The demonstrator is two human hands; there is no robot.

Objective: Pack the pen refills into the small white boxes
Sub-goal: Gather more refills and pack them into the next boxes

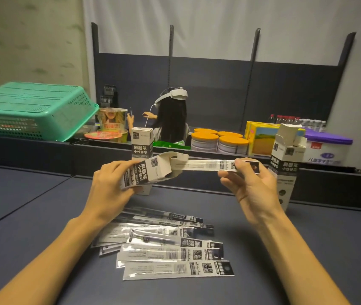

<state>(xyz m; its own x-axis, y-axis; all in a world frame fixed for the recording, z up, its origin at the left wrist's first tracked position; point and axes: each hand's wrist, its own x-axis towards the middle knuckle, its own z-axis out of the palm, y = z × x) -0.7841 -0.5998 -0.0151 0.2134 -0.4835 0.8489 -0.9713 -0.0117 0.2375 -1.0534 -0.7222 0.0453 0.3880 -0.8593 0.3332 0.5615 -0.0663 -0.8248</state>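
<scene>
At far left, on the raised ledge: green basket (32, 111), upturned, with noodle cups (111, 123) beside it.

Left of centre, held above the desk (32, 205): small white box (146, 172), lying on its side, mouth flaps open toward the right, gripped by the left hand (111, 183) with fingers curled round its body.

Behind it: second white box (141, 142), upright, top closed.

Centre, between the hands: one refill packet (206, 165), level, its left end at or just inside the box mouth.

Below, flat on the desk: loose refill packets (170, 245), a fanned heap, not yet packed.

Right of centre: right hand (250, 183), pinching the packet's right end between thumb and fingers.

Right: third white box (285, 164), upright, lid flaps open.

Far right, on the ledge: orange-lidded tins (219, 142).

Step in hand, by judgement: feeding a packet into the held box. Next move calls for keeping packet and mouth in line, sliding leftward until seated, then taking another from the heap.
</scene>
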